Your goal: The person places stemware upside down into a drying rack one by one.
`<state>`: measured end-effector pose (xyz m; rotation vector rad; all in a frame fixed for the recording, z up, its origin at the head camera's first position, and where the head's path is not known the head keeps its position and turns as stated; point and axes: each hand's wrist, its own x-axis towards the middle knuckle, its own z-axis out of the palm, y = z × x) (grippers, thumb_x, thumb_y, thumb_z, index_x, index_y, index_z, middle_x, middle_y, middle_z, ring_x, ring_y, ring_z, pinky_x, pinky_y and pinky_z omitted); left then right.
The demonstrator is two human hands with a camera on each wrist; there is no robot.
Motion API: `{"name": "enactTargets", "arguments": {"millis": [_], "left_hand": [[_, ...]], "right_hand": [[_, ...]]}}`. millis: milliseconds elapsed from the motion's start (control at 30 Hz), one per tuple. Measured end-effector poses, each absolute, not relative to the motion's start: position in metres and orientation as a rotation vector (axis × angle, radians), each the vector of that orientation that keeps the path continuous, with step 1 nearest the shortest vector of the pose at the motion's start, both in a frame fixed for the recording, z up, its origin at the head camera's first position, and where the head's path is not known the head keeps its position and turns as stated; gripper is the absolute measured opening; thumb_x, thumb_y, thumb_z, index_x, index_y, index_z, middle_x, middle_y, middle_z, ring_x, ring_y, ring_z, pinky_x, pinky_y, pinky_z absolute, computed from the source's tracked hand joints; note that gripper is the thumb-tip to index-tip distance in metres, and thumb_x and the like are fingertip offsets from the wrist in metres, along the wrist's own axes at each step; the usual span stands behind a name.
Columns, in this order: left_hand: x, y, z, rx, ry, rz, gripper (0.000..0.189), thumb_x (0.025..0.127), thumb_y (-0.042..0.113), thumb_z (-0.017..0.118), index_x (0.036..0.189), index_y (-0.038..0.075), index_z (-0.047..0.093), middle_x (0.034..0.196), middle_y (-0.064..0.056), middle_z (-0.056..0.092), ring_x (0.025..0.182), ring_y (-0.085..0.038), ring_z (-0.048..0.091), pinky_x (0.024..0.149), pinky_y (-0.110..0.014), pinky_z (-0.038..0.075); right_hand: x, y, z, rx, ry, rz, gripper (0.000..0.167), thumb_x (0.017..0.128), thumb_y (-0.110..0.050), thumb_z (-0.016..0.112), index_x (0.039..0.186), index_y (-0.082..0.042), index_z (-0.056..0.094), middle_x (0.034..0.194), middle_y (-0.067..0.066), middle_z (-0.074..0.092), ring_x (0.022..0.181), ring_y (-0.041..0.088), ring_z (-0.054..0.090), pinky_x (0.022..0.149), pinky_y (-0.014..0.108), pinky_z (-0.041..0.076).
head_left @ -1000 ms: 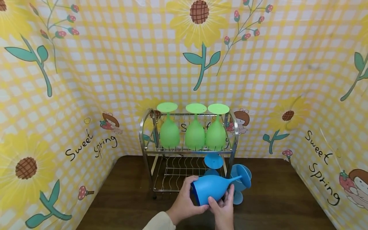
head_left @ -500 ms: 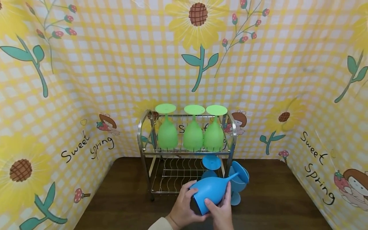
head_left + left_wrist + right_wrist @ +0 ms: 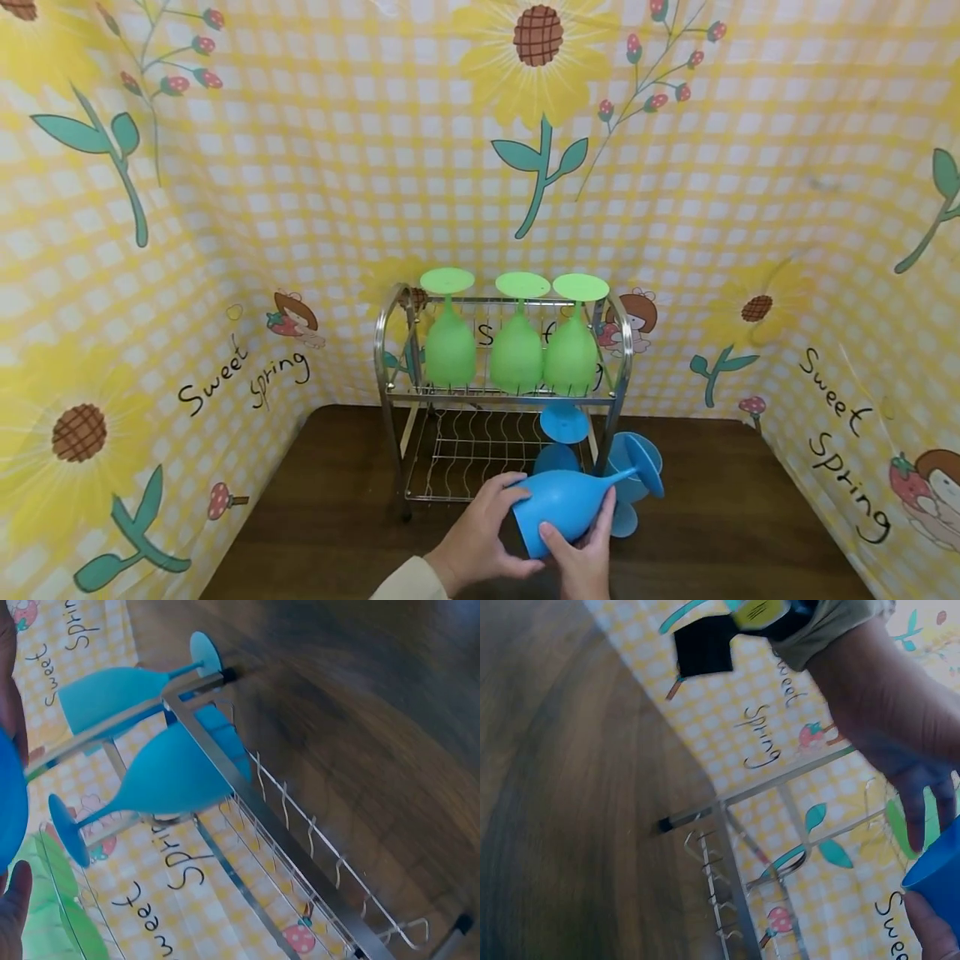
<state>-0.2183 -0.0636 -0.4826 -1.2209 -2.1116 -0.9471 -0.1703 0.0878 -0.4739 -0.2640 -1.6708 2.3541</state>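
A blue plastic goblet (image 3: 562,507) is held on its side in front of the rack, its mouth facing lower left and its foot to the upper right. My left hand (image 3: 480,533) grips it around the rim, fingers above and thumb below. Lower on the right, my right hand (image 3: 583,560) holds the bowl, with the thumb on the near side and fingers behind, close to the stem. In the left wrist view only an edge of this goblet (image 3: 9,799) shows. The right wrist view has its rim side (image 3: 943,874) near the left hand (image 3: 900,742).
A two-tier metal rack (image 3: 495,400) stands behind the hands. Three green goblets (image 3: 517,354) sit upside down on its top tier. On the lower tier is an upside-down blue goblet (image 3: 564,423). Another blue goblet (image 3: 624,518) stands upright right of the rack on the dark wooden table (image 3: 712,517).
The held goblet tipped its mouth further down, then levelled slightly. My left fingers now reach further over its rim. The view shifted a little; the rack's goblets stayed put.
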Motion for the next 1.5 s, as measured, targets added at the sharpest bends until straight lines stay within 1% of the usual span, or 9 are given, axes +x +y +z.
{"name": "enactTargets", "arguments": {"millis": [200,367,533,700,867,1067,1267,1400,1500], "left_hand": [[-0.220,-0.084,-0.480,-1.025,-2.251,-1.040,0.048,0.078,0.024,0.078,0.117,0.004,0.057,0.125,-0.016,0.054,0.112,-0.031,0.054,0.087,-0.044,0.050],[-0.230,-0.108,-0.490,-0.728,-2.195,-1.026,0.035,0.078,0.003,0.072,0.110,0.001,0.059,0.115,-0.017,0.058,0.106,-0.031,0.056,0.085,-0.047,0.048],[-0.245,-0.127,-0.486,-0.371,-2.272,-1.155,0.034,0.086,-0.001,0.063,0.118,-0.003,0.054,0.117,-0.018,0.053,0.100,-0.031,0.055,0.081,-0.047,0.048],[-0.259,-0.141,-0.473,-0.041,-2.294,-1.334,0.041,0.092,0.005,0.055,0.131,-0.004,0.043,0.119,-0.023,0.045,0.105,-0.036,0.050,0.082,-0.049,0.045],[-0.269,-0.148,-0.463,0.064,-2.200,-1.380,0.048,0.090,0.003,0.058,0.133,-0.004,0.039,0.115,-0.022,0.043,0.105,-0.037,0.045,0.086,-0.052,0.040],[-0.277,-0.149,-0.450,0.107,-2.174,-1.412,0.050,0.091,0.006,0.058,0.138,-0.003,0.042,0.126,-0.024,0.049,0.112,-0.039,0.050,0.090,-0.053,0.043],[-0.290,-0.156,-0.440,0.214,-2.036,-1.369,0.028,0.088,0.009,0.067,0.114,-0.003,0.066,0.102,-0.020,0.068,0.085,-0.030,0.068,0.069,-0.034,0.055],[-0.296,-0.163,-0.436,0.255,-2.027,-1.482,0.027,0.085,0.010,0.071,0.108,-0.004,0.068,0.099,-0.020,0.069,0.077,-0.010,0.067,0.063,-0.014,0.048],[-0.298,-0.167,-0.435,0.248,-2.024,-1.597,0.029,0.084,0.007,0.072,0.109,-0.005,0.067,0.102,-0.021,0.068,0.071,0.005,0.059,0.063,-0.011,0.045]], "right_hand": [[-0.176,0.091,-0.493,-0.243,-1.813,2.272,0.119,0.082,-0.008,0.074,0.149,-0.016,-0.024,0.151,0.032,-0.009,0.129,0.059,0.018,0.096,0.069,0.031],[-0.181,0.094,-0.517,-0.020,-2.153,2.015,0.120,0.073,-0.008,0.081,0.151,-0.002,-0.010,0.147,0.037,0.005,0.125,0.060,0.027,0.089,0.066,0.040],[-0.191,0.101,-0.534,0.254,-2.449,1.638,0.112,0.072,-0.018,0.084,0.146,0.013,0.005,0.142,0.042,0.016,0.123,0.062,0.030,0.088,0.064,0.041],[-0.208,0.105,-0.541,0.433,-2.550,1.379,0.106,0.071,-0.025,0.085,0.144,0.013,0.018,0.138,0.042,0.026,0.117,0.060,0.041,0.084,0.064,0.044],[-0.226,0.103,-0.540,0.488,-2.614,1.234,0.102,0.070,-0.031,0.085,0.144,0.010,0.027,0.137,0.036,0.034,0.112,0.053,0.049,0.082,0.063,0.046],[-0.244,0.101,-0.539,0.552,-2.660,1.068,0.099,0.069,-0.032,0.086,0.143,0.006,0.032,0.136,0.030,0.039,0.112,0.048,0.051,0.082,0.060,0.048],[-0.254,0.094,-0.538,0.638,-2.654,0.943,0.094,0.069,-0.034,0.087,0.140,0.004,0.038,0.135,0.024,0.043,0.110,0.044,0.054,0.082,0.059,0.048],[-0.260,0.090,-0.535,0.634,-2.616,0.929,0.093,0.068,-0.032,0.087,0.140,0.003,0.039,0.135,0.023,0.043,0.111,0.043,0.054,0.083,0.059,0.048],[-0.265,0.089,-0.532,0.629,-2.597,0.918,0.093,0.068,-0.032,0.087,0.141,0.001,0.040,0.135,0.022,0.043,0.111,0.044,0.054,0.082,0.059,0.048]]}}
